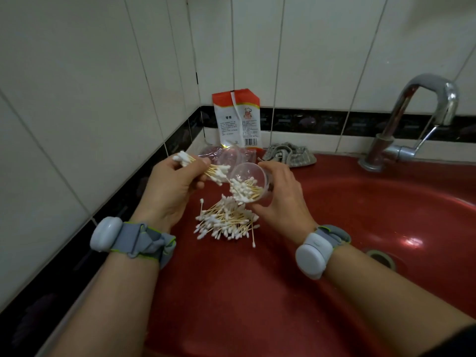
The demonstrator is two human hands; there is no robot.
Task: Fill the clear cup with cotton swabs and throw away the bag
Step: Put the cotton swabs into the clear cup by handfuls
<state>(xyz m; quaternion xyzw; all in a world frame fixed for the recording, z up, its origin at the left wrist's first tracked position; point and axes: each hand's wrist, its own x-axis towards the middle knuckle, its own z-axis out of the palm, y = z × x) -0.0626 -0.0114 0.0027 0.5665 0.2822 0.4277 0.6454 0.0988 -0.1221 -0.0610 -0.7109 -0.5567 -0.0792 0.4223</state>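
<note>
My right hand (279,194) grips the clear cup (251,176), tilted with its mouth toward the left; several cotton swabs lie inside it. My left hand (171,186) holds a bundle of cotton swabs (215,173), their tips just beside the cup's mouth. A loose pile of cotton swabs (226,221) lies on the red counter (244,292) below both hands. A crumpled clear plastic bag (224,155) lies behind my hands, near the wall corner.
An orange and white packet (238,117) leans upright in the tiled corner. A grey cloth (289,154) sits right of it. A chrome faucet (422,117) stands at the back right over the red basin (386,215), whose drain (381,257) shows.
</note>
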